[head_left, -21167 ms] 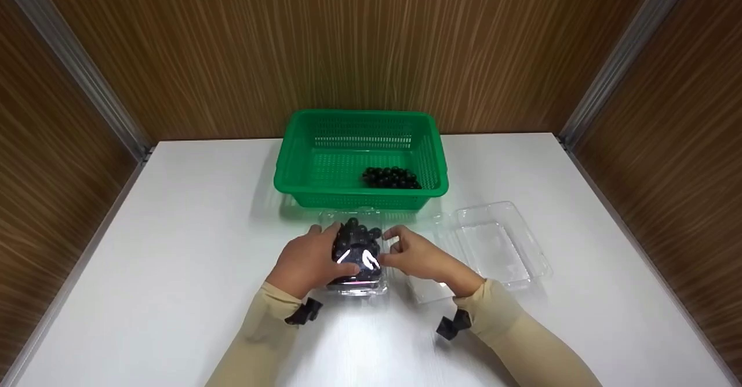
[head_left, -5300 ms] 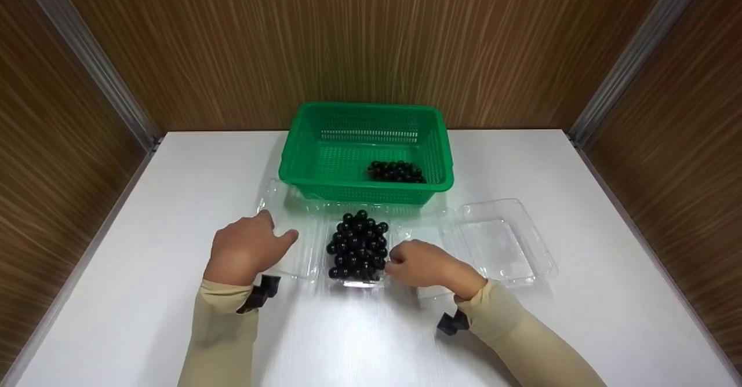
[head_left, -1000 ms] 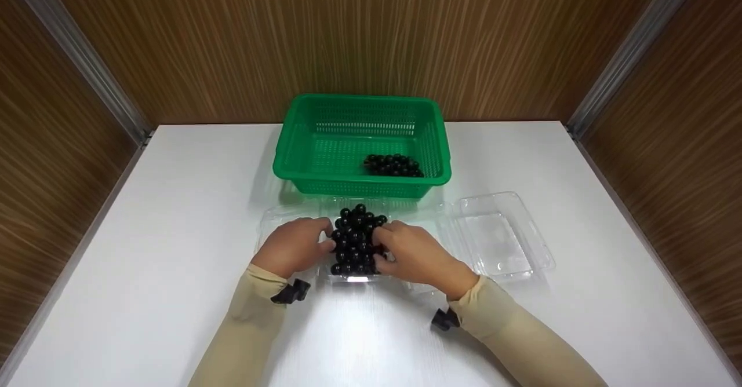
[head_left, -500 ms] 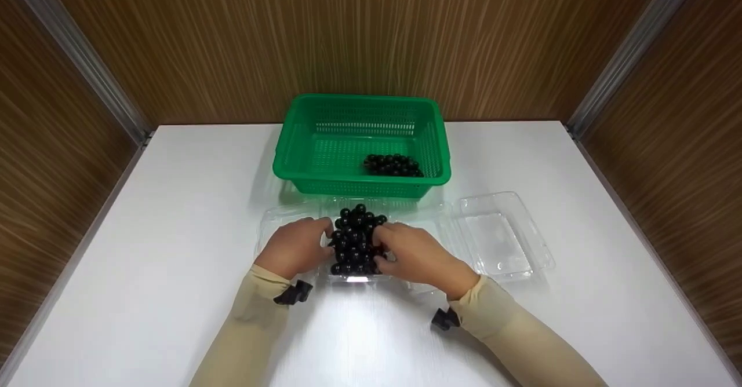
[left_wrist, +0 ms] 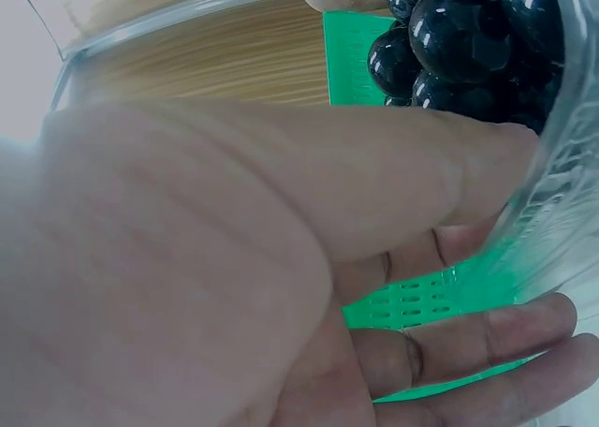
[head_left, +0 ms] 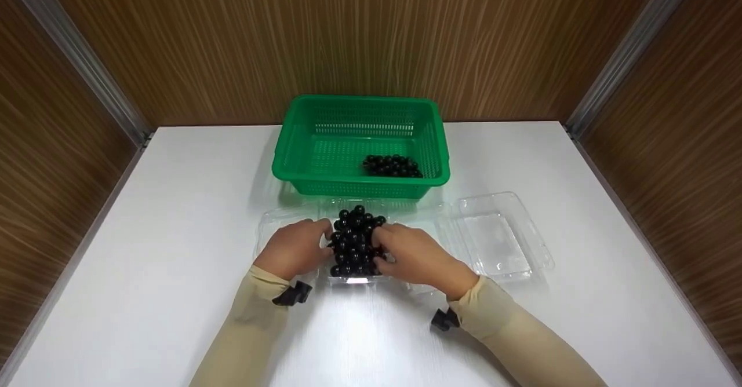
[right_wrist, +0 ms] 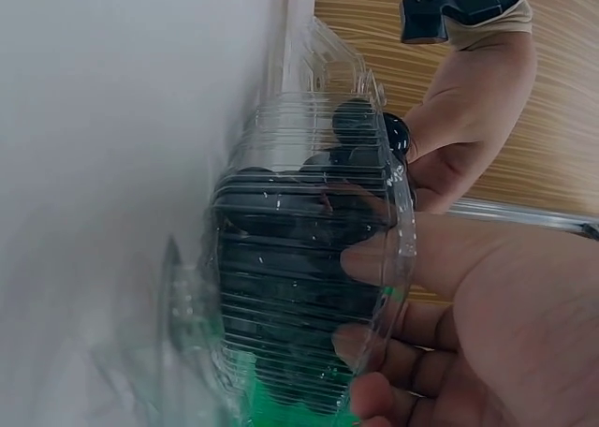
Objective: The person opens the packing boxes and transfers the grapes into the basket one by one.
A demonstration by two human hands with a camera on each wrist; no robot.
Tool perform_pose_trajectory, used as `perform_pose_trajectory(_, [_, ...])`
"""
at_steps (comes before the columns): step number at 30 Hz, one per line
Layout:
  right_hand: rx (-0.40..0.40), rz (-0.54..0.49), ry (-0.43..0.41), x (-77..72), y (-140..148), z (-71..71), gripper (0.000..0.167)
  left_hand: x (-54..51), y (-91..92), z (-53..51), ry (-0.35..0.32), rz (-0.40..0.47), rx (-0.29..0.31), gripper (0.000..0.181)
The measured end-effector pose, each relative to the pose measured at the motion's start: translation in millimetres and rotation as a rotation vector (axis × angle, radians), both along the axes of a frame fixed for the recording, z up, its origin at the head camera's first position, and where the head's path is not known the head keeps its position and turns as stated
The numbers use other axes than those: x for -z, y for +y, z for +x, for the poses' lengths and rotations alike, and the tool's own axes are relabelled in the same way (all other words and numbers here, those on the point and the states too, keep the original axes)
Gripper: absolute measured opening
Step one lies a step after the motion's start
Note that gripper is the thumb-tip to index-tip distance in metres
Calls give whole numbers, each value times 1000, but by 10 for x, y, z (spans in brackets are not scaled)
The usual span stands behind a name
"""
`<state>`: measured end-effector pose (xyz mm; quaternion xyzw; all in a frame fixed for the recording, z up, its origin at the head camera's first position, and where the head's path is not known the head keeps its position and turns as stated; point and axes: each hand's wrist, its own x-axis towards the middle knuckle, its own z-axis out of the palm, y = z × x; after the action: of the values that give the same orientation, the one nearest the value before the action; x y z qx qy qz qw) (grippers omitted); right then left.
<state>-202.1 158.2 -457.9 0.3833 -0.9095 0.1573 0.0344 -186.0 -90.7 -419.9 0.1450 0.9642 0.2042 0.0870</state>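
In the head view, a bunch of dark grapes [head_left: 355,242] lies in a clear plastic clamshell box [head_left: 357,281] at the middle of the table. My left hand [head_left: 294,248] is at the bunch's left side, thumb and forefinger on the outer grapes; in the left wrist view its other fingers [left_wrist: 468,343] stretch out beside the box wall. My right hand [head_left: 414,254] holds the right side of the bunch with curled fingers. Through the ridged box wall [right_wrist: 281,141], the right wrist view shows those fingertips [right_wrist: 367,261] inside, against the grapes. The fingertips are partly hidden in the head view.
Behind the box stands a green plastic basket [head_left: 359,189] with another bunch of dark grapes [head_left: 393,165] in its right front part. A second clear clamshell [head_left: 503,242] lies unfolded to the right. The first box's lid [head_left: 272,225] lies flat under the left hand.
The lid, earlier down over the grapes, is folded out to the left. My left hand has since moved from the lid to the bunch. Over the last second both hands hardly move.
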Motion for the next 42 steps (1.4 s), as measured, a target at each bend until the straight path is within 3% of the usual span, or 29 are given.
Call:
perform_pose_trajectory(16, [40, -97, 14, -20, -9, -9, 14, -52, -92, -14, -96, 7, 25, 40])
perform_pose_trajectory(24, [36, -130, -10, -13, -1, -29, 13, -91, -127, 24, -209, 54, 14, 99])
perform_pose_trajectory(27, [35, -133, -19, -14, -4, -31, 14, -92, -118, 25, -231, 60, -4, 111])
perform_pose_trajectory(42, [34, -180, -39, -8, -6, -36, 11, -82, -81, 32, -214, 35, -8, 108])
